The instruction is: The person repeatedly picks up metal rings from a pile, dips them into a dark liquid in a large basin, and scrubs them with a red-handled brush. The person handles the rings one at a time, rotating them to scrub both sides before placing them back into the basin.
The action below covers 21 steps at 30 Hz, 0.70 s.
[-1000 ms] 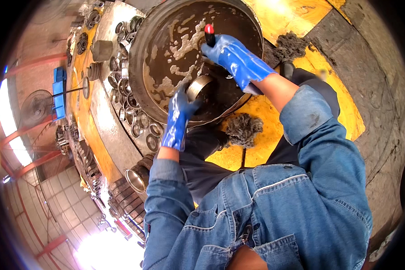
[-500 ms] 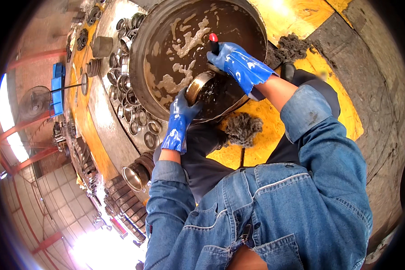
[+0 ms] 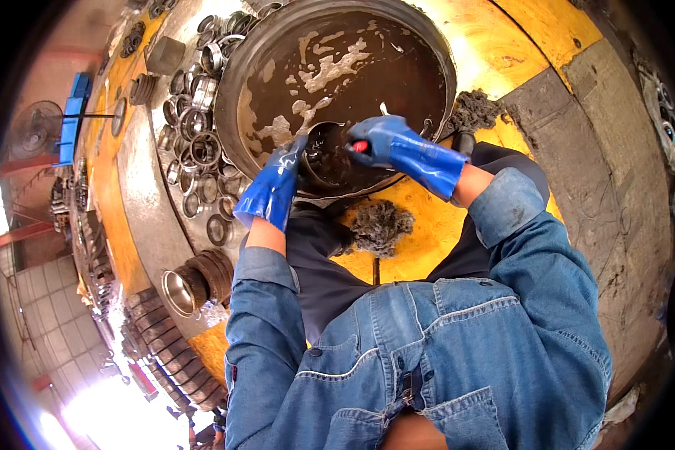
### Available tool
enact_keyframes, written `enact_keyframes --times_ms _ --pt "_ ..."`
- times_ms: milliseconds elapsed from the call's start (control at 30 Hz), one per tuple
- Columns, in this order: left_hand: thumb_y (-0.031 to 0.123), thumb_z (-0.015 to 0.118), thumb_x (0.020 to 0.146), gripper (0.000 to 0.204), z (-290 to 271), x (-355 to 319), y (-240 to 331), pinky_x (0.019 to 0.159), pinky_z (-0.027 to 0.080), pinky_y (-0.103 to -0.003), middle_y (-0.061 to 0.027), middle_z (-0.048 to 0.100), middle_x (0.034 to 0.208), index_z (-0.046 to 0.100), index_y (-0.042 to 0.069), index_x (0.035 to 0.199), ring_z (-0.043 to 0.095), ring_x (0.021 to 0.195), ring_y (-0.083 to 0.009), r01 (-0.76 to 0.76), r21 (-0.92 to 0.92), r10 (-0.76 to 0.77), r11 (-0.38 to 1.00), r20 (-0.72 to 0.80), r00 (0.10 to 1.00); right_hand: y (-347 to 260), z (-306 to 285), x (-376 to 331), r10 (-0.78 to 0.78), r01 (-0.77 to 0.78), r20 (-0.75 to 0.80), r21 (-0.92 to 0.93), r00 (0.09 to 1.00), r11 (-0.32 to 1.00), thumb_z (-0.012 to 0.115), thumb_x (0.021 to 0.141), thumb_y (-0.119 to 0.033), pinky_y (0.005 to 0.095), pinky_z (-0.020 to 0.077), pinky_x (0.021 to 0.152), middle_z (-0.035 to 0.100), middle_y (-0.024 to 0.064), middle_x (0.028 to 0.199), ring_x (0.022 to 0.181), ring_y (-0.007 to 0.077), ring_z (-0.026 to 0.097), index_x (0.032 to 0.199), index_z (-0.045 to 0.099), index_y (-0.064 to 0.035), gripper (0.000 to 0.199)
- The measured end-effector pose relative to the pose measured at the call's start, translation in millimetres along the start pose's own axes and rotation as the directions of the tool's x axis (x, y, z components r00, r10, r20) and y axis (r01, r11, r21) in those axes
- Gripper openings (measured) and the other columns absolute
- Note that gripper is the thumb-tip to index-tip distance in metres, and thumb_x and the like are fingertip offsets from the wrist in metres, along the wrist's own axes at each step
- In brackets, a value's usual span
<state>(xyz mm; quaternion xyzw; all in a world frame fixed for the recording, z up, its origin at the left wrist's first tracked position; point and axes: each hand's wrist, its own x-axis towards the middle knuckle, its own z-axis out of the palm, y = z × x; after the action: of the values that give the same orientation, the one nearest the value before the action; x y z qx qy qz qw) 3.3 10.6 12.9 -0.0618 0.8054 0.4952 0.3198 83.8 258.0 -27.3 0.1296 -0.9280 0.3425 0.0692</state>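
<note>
Seen from above, looking down own chest: blue denim jacket (image 3: 427,360) filling lower frame, dark apron under it. Both forearms in denim sleeves, reaching fwd from lower edge. Between arms, on yellow floor (image 3: 420,247), grey wad of fibrous rag (image 3: 381,225), apart from both hands. Left hand (image 3: 274,187) in blue rubber glove, fingers curled onto left rim of round metal ring part (image 3: 326,157), gripping it at near edge of basin. Right hand (image 3: 390,146) in matching blue glove, fingers closed round small tool w/ red handle (image 3: 360,146), tool tip at ring's right side; working end hidden, can't tell what kind. Ring part held tilted, partly dipped in dark oily liquid, inside looks black & wet. Beyond hands: big round metal basin (image 3: 236,112), dark brown liquid w/ pale foam patches on surface. Second rag wad (image 3: 476,112) just past basin's right rim, on floor. Left of basin: metal surface crowded w/ many loose steel rings & bearing-type parts (image 3: 195,135), mostly lying flat, some stacked. Nearer on left, stack of larger cylindrical parts (image 3: 199,277) on side, shiny open end facing out. Far left: standing fan (image 3: 34,131), blue bin (image 3: 73,120), workshop wall, bright daylight at lower left.
</note>
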Motion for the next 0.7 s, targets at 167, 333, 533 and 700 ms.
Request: enact_keyframes --times_ms 167,333,533,700 --pt "0.046 0.062 0.103 0.056 -3 -42 28 0.096 0.049 -0.036 -0.0128 0.073 0.122 0.067 -0.002 0.132 0.065 0.106 -0.0236 -0.114 0.096 0.116 0.989 -0.013 0.993 -14 19 35 -0.626 0.624 0.056 -0.188 0.778 0.758 0.063 0.095 -0.03 0.0454 0.053 0.062 0.068 0.0124 0.08 0.069 0.0312 0.067 0.106 0.068 -0.0058 0.027" --pt "0.044 0.063 0.103 0.053 -8 -34 -4 0.094 0.048 -0.036 -0.0116 0.073 0.117 0.069 -0.002 0.128 0.062 0.1 -0.021 -0.302 0.08 0.304 0.95 -0.006 0.953 -10 13 57 -0.464 0.506 0.241 -0.157 0.853 0.848 0.062 0.097 -0.029 0.0431 0.0584 0.06 0.07 0.0127 0.085 0.068 0.033 0.07 0.111 0.068 -0.0144 0.021" --pt "0.04 0.074 0.098 0.057 -2 2 -21 0.09 0.051 -0.036 -0.015 0.074 0.112 0.066 -0.008 0.127 0.064 0.099 -0.0216 -0.125 -0.155 0.123 0.98 -0.025 0.992 -15 14 70 0.058 0.252 0.568 -0.452 0.821 0.855 0.065 0.094 -0.032 0.0441 0.0615 0.077 0.075 0.0069 0.111 0.102 0.0292 0.075 0.12 0.069 -0.0192 0.029" --pt "0.044 0.075 0.096 0.064 0 60 -62 0.088 0.053 -0.039 -0.0228 0.074 0.113 0.065 -0.011 0.128 0.069 0.099 -0.0246 -0.154 0.02 0.156 0.988 -0.136 0.978 -32 17 69 0.337 -0.148 0.556 -0.357 0.76 0.922 0.068 0.088 -0.038 0.0455 0.0591 0.083 0.077 0.0086 0.11 0.102 0.0329 0.074 0.115 0.074 -0.0199 0.033"
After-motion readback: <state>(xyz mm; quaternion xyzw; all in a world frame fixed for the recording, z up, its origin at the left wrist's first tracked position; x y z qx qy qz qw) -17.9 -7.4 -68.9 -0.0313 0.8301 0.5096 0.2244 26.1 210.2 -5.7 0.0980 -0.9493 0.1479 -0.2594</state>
